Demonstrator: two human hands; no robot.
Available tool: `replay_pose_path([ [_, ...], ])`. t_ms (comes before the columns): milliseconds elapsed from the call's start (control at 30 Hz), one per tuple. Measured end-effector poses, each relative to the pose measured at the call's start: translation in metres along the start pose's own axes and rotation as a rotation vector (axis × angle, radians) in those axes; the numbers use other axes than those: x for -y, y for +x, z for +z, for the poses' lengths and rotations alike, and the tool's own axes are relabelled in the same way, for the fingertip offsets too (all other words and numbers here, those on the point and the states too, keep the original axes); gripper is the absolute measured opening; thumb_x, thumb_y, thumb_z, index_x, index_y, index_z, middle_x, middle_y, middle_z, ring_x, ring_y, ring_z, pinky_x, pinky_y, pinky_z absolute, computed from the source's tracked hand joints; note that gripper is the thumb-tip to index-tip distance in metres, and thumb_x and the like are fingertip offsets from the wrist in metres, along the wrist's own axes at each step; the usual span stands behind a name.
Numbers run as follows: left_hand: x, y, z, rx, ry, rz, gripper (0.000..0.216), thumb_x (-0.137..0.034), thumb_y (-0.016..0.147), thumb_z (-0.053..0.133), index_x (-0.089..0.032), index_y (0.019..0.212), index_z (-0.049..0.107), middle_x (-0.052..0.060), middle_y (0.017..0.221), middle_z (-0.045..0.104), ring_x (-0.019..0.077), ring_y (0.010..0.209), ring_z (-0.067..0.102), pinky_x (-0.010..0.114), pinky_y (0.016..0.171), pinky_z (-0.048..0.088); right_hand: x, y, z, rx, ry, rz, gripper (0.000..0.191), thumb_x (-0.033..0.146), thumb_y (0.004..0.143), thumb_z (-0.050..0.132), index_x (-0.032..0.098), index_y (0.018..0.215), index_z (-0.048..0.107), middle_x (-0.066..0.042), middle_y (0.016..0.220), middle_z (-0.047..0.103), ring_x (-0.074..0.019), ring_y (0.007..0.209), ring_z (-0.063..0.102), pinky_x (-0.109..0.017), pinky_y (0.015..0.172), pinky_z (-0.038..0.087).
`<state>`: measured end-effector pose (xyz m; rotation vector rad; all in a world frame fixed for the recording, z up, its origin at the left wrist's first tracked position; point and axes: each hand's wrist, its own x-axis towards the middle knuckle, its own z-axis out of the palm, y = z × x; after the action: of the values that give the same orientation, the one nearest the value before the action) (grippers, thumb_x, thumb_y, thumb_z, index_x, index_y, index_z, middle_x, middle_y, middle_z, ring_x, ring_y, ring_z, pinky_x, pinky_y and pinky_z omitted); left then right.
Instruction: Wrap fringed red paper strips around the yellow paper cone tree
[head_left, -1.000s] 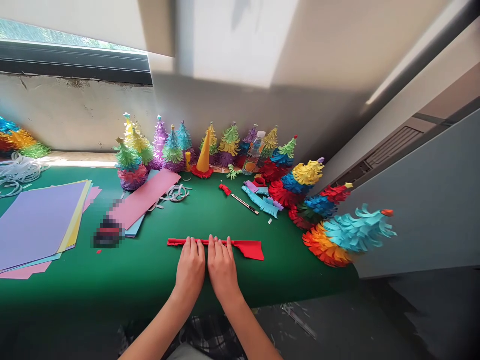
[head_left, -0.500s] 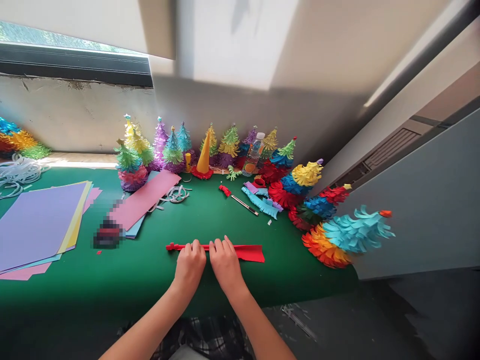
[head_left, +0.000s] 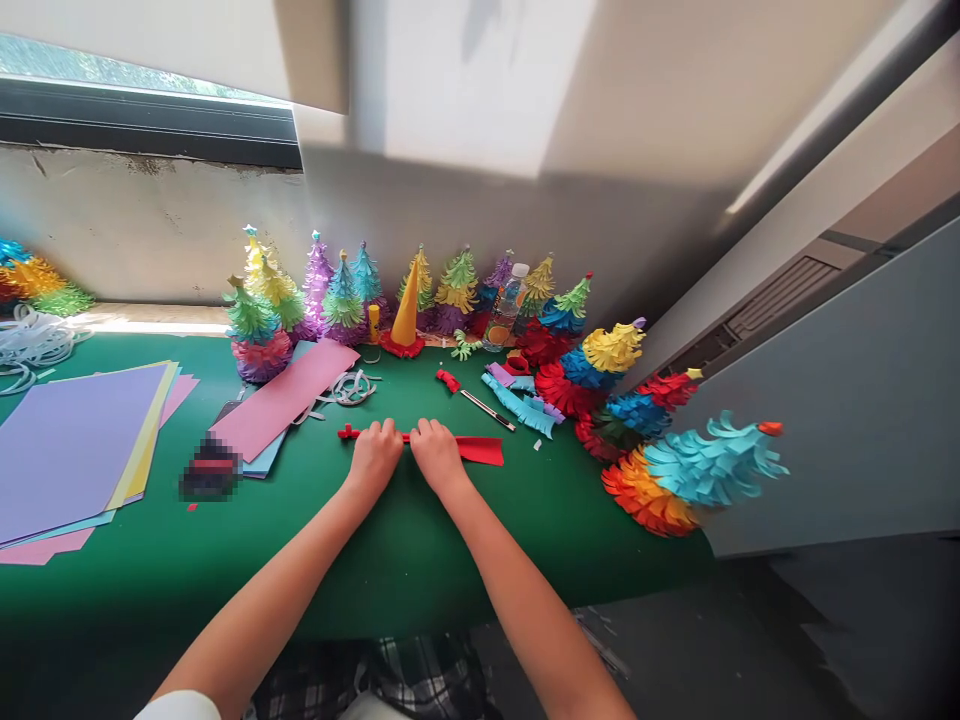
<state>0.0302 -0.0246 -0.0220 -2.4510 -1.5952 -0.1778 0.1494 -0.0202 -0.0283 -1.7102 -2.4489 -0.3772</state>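
Red paper [head_left: 481, 451] has slid farther back on the tabletop [head_left: 420, 570]

Tightly rolled at left, it flares into a flat flap at right, mid-tabletop. Left hand [head_left: 376, 460] and right hand [head_left: 438, 458] both grip its rolled part. Toward the back edge lies a cutter [head_left: 487, 410]; paper trees [head_left: 613, 348] line the back and right edges.

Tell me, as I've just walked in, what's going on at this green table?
A person grips a red paper strip with the left hand and right hand, side by side. Its left part is narrow and looks rolled; its right end is wider and flatter. Beyond the hands stand a yellow cone, bare above its red base, and a row of fringed paper trees. Coloured sheets lie to the left.
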Motion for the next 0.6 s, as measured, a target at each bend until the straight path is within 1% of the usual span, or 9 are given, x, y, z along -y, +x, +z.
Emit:
replay_pose_path([
  [67,0.003,0.005,0.003,-0.01,0.0,-0.001,0.024,0.0,0.079,0.042,-0.009,0.078,0.065,0.011,0.08,0.059,0.0238,0.078,0.058,0.036,0.068,0.047,-0.001,0.007,0.002,0.01,0.007,0.013,0.024,0.005,0.083,0.045,0.013,0.078,0.067,-0.011,0.08,0.061,-0.021,0.077,0.056,-0.029,0.062,0.046],
  [133,0.004,0.005,0.006,-0.019,0.002,-0.003,0.025,-0.002,0.082,0.041,-0.008,0.083,0.065,0.011,0.083,0.059,0.0234,0.083,0.057,0.038,0.079,0.046,-0.001,0.007,0.004,0.016,0.014,0.029,0.027,0.005,0.085,0.041,0.012,0.083,0.067,-0.013,0.087,0.063,-0.0214,0.082,0.057,-0.03,0.065,0.048],
  [167,0.004,0.003,0.007,-0.021,0.002,-0.006,0.025,-0.003,0.083,0.04,-0.008,0.087,0.064,0.011,0.085,0.059,0.0231,0.085,0.057,0.039,0.083,0.045,0.0,0.004,0.004,0.015,0.018,0.036,0.028,0.005,0.086,0.039,0.011,0.088,0.067,-0.015,0.094,0.063,-0.0218,0.086,0.057,-0.03,0.069,0.049],
  [233,0.003,-0.002,0.009,-0.018,0.002,-0.016,0.027,-0.003,0.084,0.039,-0.007,0.094,0.063,0.012,0.089,0.059,0.0225,0.088,0.058,0.038,0.085,0.044,0.003,-0.003,0.006,0.001,0.029,0.044,0.03,0.005,0.086,0.038,0.008,0.101,0.065,-0.019,0.112,0.06,-0.0235,0.1,0.056,-0.033,0.08,0.049],
  [300,0.001,-0.007,0.01,-0.011,-0.001,-0.023,0.03,-0.002,0.083,0.037,-0.007,0.099,0.062,0.014,0.096,0.06,0.0224,0.091,0.058,0.037,0.086,0.044,0.007,-0.01,0.009,-0.006,0.046,0.039,0.034,0.006,0.085,0.04,0.003,0.112,0.06,-0.021,0.124,0.055,-0.0263,0.113,0.051,-0.036,0.092,0.045],
  [400,-0.003,-0.016,0.011,0.006,-0.013,-0.028,0.034,-0.002,0.083,0.036,-0.004,0.109,0.059,0.019,0.112,0.058,0.0262,0.107,0.055,0.04,0.093,0.041,0.014,-0.021,0.013,0.009,0.064,0.031,0.039,0.01,0.085,0.041,-0.005,0.119,0.054,-0.025,0.126,0.053,-0.0306,0.118,0.049,-0.04,0.1,0.04],
  [467,-0.006,-0.022,0.009,0.019,-0.015,-0.034,0.037,-0.005,0.084,0.036,-0.002,0.116,0.055,0.023,0.122,0.054,0.0307,0.117,0.048,0.048,0.098,0.036,0.018,-0.026,0.013,0.009,0.067,0.041,0.042,0.012,0.086,0.04,-0.006,0.121,0.052,-0.026,0.126,0.052,-0.0324,0.118,0.049,-0.042,0.1,0.04],
  [533,-0.01,-0.026,0.007,0.032,-0.012,-0.043,0.039,-0.008,0.085,0.035,-0.001,0.119,0.053,0.024,0.125,0.052,0.0331,0.12,0.045,0.055,0.101,0.031,0.022,-0.032,0.012,-0.006,0.076,0.054,0.042,0.014,0.086,0.04,-0.006,0.122,0.051,-0.027,0.127,0.051,-0.0328,0.118,0.05,-0.043,0.1,0.039],
  [600,-0.013,-0.03,0.005,0.046,-0.017,-0.056,0.04,-0.009,0.086,0.034,-0.001,0.12,0.052,0.023,0.125,0.053,0.0323,0.119,0.047,0.054,0.102,0.03,0.024,-0.037,0.01,-0.019,0.09,0.061,0.042,0.014,0.086,0.039,-0.005,0.122,0.052,-0.026,0.127,0.052,-0.0322,0.117,0.051,-0.044,0.101,0.038],
])
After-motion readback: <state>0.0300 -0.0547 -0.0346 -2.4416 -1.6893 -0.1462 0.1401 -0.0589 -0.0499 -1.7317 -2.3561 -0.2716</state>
